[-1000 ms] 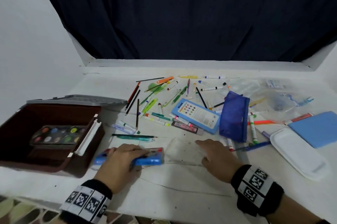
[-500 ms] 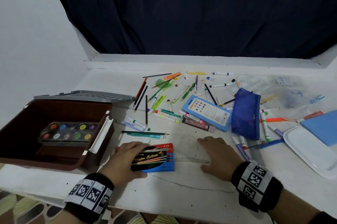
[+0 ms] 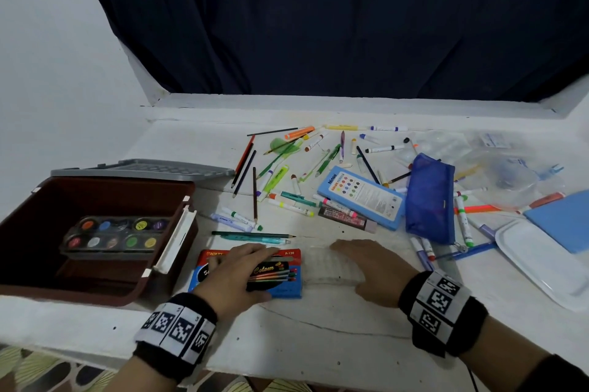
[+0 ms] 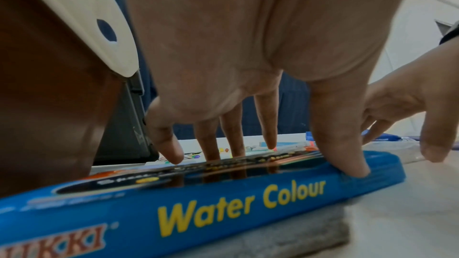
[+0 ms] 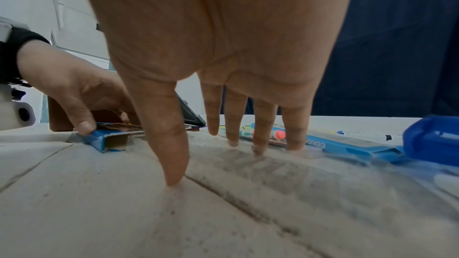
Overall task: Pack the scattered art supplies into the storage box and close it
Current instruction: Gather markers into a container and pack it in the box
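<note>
The brown storage box (image 3: 181, 200) stands open at the left, a paint palette (image 3: 114, 237) inside and its grey lid (image 3: 143, 168) lying behind. A blue-and-red water colour box (image 3: 287, 288) lies flat beside it. My left hand (image 3: 255, 273) rests on that box (image 4: 223, 203): straight fingers (image 4: 267, 125) touch its top, the thumb (image 4: 347, 154) presses its near edge. My right hand (image 3: 360, 264) lies spread over a clear plastic case (image 3: 328, 264), with straight fingertips (image 5: 258, 144) touching it.
Markers and pencils (image 3: 287, 174) lie scattered across the middle. A light-blue pencil box (image 3: 363, 197) and a blue mesh pouch (image 3: 430, 197) sit behind my right hand. At the right are a white tray (image 3: 541, 261), a blue pad (image 3: 564, 219) and clear bags (image 3: 497, 174).
The water colour box, held up on its edge a second ago, now lies flat face up under my left hand. My right hand has stayed on the clear case.
</note>
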`<state>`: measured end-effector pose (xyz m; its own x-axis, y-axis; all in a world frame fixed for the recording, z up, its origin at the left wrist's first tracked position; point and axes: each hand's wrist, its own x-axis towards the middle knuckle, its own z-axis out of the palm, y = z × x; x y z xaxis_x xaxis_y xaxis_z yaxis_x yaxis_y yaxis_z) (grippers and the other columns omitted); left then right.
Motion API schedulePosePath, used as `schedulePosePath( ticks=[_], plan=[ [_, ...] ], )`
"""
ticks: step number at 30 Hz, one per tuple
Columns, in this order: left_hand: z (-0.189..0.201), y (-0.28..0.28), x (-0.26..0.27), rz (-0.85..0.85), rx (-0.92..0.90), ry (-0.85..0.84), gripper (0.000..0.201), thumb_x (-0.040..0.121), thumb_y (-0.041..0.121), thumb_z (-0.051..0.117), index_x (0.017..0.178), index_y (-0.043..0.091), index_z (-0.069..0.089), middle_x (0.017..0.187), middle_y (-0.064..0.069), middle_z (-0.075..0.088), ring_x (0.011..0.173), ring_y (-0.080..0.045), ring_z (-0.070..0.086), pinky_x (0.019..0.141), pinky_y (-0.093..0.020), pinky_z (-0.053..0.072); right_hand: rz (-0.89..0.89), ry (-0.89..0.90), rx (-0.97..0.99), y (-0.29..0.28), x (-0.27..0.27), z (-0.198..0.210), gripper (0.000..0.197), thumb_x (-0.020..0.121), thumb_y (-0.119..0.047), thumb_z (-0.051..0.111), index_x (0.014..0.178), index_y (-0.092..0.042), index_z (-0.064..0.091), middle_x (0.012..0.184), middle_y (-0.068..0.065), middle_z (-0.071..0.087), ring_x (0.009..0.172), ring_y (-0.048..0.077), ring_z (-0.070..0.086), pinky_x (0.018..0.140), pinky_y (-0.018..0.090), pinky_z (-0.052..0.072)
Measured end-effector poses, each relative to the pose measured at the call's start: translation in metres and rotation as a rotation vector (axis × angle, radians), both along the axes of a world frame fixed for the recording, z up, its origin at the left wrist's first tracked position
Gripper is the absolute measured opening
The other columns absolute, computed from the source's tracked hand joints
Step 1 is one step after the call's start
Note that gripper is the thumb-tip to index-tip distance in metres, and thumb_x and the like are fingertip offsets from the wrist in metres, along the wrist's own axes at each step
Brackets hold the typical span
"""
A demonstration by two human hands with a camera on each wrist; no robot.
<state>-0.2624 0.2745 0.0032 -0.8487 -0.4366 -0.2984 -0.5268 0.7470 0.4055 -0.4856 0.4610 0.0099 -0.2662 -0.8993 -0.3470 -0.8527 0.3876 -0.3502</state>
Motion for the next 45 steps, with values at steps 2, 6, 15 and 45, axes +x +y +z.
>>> schedulePosePath(
  ticks=[2, 6, 15, 45],
  plan=[
    [0.000, -0.003, -0.002, 0.009, 0.015, 0.012, 0.080, 0.085, 0.039, 0.073, 0.149, 0.048, 0.026, 0.151, 0.018, 0.030, 0.143, -0.008, 0.023, 0.119, -0.049, 0.018, 0.013, 0.019, -0.008, -0.001, -0.001, 0.000, 0.079, 0.088, -0.016, 0.063, 0.154, -0.029, 0.020, 0.159, -0.006, 0.024, 0.146, 0.013, 0.021, 0.118, 0.026, 0.013],
    [-0.005, -0.007, -0.006, -0.003, 0.057, 0.062, 0.085, 0.077, 0.040, 0.079, 0.146, 0.051, 0.030, 0.144, 0.021, 0.039, 0.137, -0.007, 0.033, 0.116, -0.052, 0.027, 0.022, 0.046, -0.017, -0.001, -0.003, 0.000, 0.080, 0.088, -0.020, 0.065, 0.153, -0.029, 0.021, 0.159, -0.007, 0.025, 0.146, 0.012, 0.022, 0.118, 0.027, 0.015],
    [-0.002, 0.002, -0.016, 0.019, 0.131, 0.218, 0.068, 0.073, 0.055, 0.066, 0.137, 0.052, 0.042, 0.129, 0.024, 0.049, 0.124, -0.001, 0.046, 0.109, -0.047, 0.039, 0.037, -0.002, -0.021, -0.004, -0.005, 0.008, 0.080, 0.088, -0.044, 0.065, 0.153, -0.031, 0.020, 0.159, -0.008, 0.024, 0.145, 0.011, 0.022, 0.119, 0.031, 0.018],
    [0.012, -0.088, -0.148, 0.258, -0.208, -0.080, 0.028, 0.095, 0.017, 0.052, 0.121, 0.021, 0.061, 0.130, -0.007, 0.051, 0.117, -0.028, 0.059, 0.101, -0.041, 0.048, 0.151, 0.501, -0.019, -0.196, -0.051, 0.004, 0.023, 0.098, -0.018, 0.047, 0.114, -0.016, 0.063, 0.118, 0.013, 0.057, 0.114, 0.033, 0.052, 0.097, 0.050, 0.036]
  ],
)
